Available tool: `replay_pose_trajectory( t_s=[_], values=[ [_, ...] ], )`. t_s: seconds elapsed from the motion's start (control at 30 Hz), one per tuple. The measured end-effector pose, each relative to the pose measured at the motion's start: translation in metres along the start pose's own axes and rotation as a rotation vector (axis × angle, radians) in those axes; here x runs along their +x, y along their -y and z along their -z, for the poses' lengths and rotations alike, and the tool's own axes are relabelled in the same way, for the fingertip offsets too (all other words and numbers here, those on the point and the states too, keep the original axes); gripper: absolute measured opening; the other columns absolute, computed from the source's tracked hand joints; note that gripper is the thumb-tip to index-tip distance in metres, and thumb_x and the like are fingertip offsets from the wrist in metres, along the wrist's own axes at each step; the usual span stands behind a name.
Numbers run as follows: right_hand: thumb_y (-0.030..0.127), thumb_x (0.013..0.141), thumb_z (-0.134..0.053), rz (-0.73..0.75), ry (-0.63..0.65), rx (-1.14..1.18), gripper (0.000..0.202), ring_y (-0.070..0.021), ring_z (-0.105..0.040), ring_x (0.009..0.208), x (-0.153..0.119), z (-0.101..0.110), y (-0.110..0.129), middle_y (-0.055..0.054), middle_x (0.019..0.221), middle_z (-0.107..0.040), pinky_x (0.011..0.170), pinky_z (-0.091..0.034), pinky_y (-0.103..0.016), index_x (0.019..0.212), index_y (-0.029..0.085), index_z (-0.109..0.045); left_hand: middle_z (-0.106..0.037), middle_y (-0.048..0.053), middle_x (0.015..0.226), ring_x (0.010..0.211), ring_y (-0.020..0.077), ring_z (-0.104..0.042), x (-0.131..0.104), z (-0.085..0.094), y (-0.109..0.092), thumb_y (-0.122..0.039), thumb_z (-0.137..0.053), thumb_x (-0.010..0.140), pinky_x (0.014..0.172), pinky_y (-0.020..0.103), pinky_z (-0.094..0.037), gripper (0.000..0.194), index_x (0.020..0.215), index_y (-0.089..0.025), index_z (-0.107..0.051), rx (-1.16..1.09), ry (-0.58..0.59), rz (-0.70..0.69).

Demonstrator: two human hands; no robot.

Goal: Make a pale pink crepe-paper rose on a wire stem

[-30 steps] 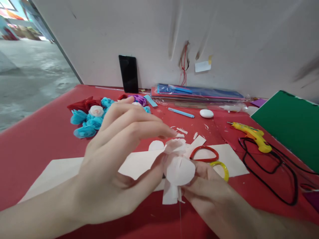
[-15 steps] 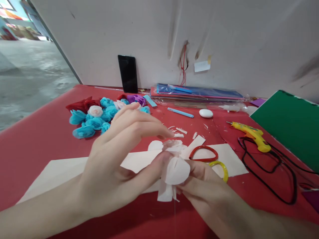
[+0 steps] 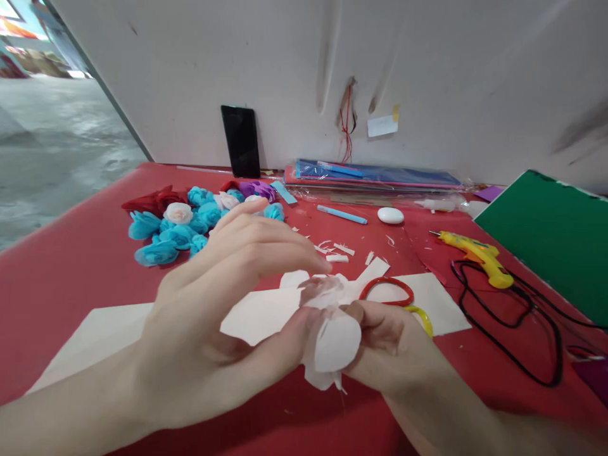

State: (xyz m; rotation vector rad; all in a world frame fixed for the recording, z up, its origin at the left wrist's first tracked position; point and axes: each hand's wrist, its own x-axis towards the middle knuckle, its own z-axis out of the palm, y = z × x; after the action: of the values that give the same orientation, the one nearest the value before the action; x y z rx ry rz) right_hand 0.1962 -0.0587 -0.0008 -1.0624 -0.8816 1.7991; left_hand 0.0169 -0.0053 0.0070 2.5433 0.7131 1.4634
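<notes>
Head view, clock taken from the flower. White paper flower (image 3: 338, 342) was held over the counter (image 3: 266, 424), just below centre, between both hands. It was pinched by the right hand (image 3: 403, 348) from 3 o'clock, that grip closed on the petals. Left hand (image 3: 204, 323) was placed at 9 o'clock: grip spread wide, thumb laid against petals, fingers arched above. White paper sheet (image 3: 114, 326) was partly covered by the hands. Red loop handle (image 3: 411, 297) and yellow loop handle (image 3: 425, 323) were seen at 2 o'clock, near the right hand; yellow glue gun (image 3: 479, 256) was left farther out that way. Paper scraps (image 3: 337, 258) were scattered at 12, made flowers (image 3: 178, 237) heaped at 10, black phone (image 3: 241, 142) propped at 11.
</notes>
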Motion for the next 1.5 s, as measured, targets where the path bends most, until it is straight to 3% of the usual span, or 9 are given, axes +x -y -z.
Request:
replay_pose_trajectory(
  t_s=[0.2, 0.3, 0.53, 0.73, 0.97, 1.13, 1.2, 1.37, 1.5],
  values=[
    [0.012, 0.057, -0.080, 0.093, -0.153, -0.047, 0.020, -0.0099, -0.043, 0.053, 0.001, -0.001, -0.013, 0.003, 0.055, -0.066, 0.056, -0.039, -0.026, 0.055, 0.021, -0.062, -0.068, -0.001, 0.089, 0.089, 0.0208, -0.065, 0.000, -0.002, -0.006, -0.012, -0.058, 0.086, 0.080, 0.041, -0.056, 0.023, 0.102, -0.028, -0.060, -0.097, 0.005, 0.093],
    [0.011, 0.057, -0.077, 0.156, -0.193, -0.078, 0.018, -0.0105, -0.042, 0.053, 0.003, 0.000, -0.019, 0.005, 0.052, -0.059, 0.053, -0.036, -0.026, 0.053, 0.022, -0.063, -0.069, 0.001, 0.089, 0.090, 0.0235, -0.066, -0.002, -0.002, -0.011, -0.007, -0.055, 0.083, 0.071, 0.043, -0.057, 0.030, 0.104, -0.028, -0.061, -0.135, 0.009, 0.141],
    [0.008, 0.056, -0.070, 0.395, -0.259, -0.368, 0.022, -0.0111, -0.040, 0.053, 0.000, -0.003, -0.009, 0.005, 0.050, -0.053, 0.051, -0.033, -0.025, 0.047, 0.022, -0.056, -0.067, 0.001, 0.091, 0.092, 0.0188, -0.065, -0.005, -0.001, -0.007, -0.007, -0.055, 0.084, 0.082, 0.037, -0.058, 0.031, 0.108, -0.026, -0.058, -0.140, 0.047, 0.025],
    [0.009, 0.058, -0.064, 0.512, -0.302, -0.467, 0.020, -0.0102, -0.036, 0.049, 0.002, -0.004, -0.009, 0.005, 0.047, -0.048, 0.046, -0.031, -0.025, 0.046, 0.022, -0.054, -0.069, 0.000, 0.091, 0.092, 0.0215, -0.065, -0.005, -0.001, -0.005, -0.008, -0.059, 0.082, 0.082, 0.040, -0.056, 0.031, 0.106, -0.028, -0.060, -0.081, 0.017, 0.008],
    [0.006, 0.061, -0.061, 0.695, -0.306, -0.697, 0.019, -0.0096, -0.048, 0.051, 0.004, 0.000, 0.002, 0.004, 0.052, -0.055, 0.046, -0.038, -0.022, 0.051, 0.020, -0.052, -0.072, -0.002, 0.083, 0.076, 0.0267, -0.067, -0.004, -0.005, -0.008, -0.015, -0.058, 0.075, 0.077, 0.048, -0.054, 0.037, 0.102, -0.040, -0.061, 0.032, -0.013, 0.066],
    [0.002, 0.067, -0.058, 0.924, -0.259, -0.920, 0.020, -0.0089, -0.053, 0.052, -0.001, 0.003, 0.008, 0.004, 0.056, -0.061, 0.052, -0.044, -0.023, 0.061, 0.020, -0.054, -0.073, -0.006, 0.091, 0.078, 0.0188, -0.066, -0.004, -0.004, -0.006, -0.007, -0.066, 0.077, 0.090, 0.039, -0.053, 0.034, 0.101, -0.030, -0.062, 0.056, -0.016, -0.068],
    [0.001, 0.070, -0.058, 0.993, -0.241, -0.996, 0.020, -0.0094, -0.053, 0.053, -0.002, 0.006, 0.010, 0.004, 0.058, -0.063, 0.055, -0.044, -0.025, 0.064, 0.020, -0.055, -0.072, -0.004, 0.093, 0.084, 0.0201, -0.066, -0.003, -0.001, -0.006, -0.011, -0.065, 0.079, 0.091, 0.038, -0.053, 0.029, 0.103, -0.028, -0.063, 0.012, -0.033, -0.064],
    [0.003, 0.081, -0.060, 1.237, -0.225, -1.455, 0.019, -0.0151, -0.053, 0.065, -0.001, 0.018, 0.022, 0.002, 0.073, -0.074, 0.067, -0.043, -0.033, 0.077, 0.021, -0.067, -0.069, 0.001, 0.105, 0.101, 0.0202, -0.065, 0.001, 0.008, -0.006, -0.025, -0.044, 0.098, 0.076, 0.031, -0.058, 0.023, 0.114, -0.028, -0.061, -0.057, 0.107, 0.119],
    [0.008, 0.089, -0.053, 1.430, -0.248, -1.768, 0.025, -0.0160, -0.050, 0.073, 0.004, 0.026, 0.031, 0.004, 0.080, -0.077, 0.081, -0.038, -0.035, 0.082, 0.023, -0.071, -0.069, -0.001, 0.094, 0.091, 0.0175, -0.066, 0.004, 0.009, -0.006, -0.023, -0.054, 0.095, 0.070, 0.029, -0.055, 0.013, 0.104, -0.027, -0.063, 0.007, 0.162, 0.074]
  ],
)
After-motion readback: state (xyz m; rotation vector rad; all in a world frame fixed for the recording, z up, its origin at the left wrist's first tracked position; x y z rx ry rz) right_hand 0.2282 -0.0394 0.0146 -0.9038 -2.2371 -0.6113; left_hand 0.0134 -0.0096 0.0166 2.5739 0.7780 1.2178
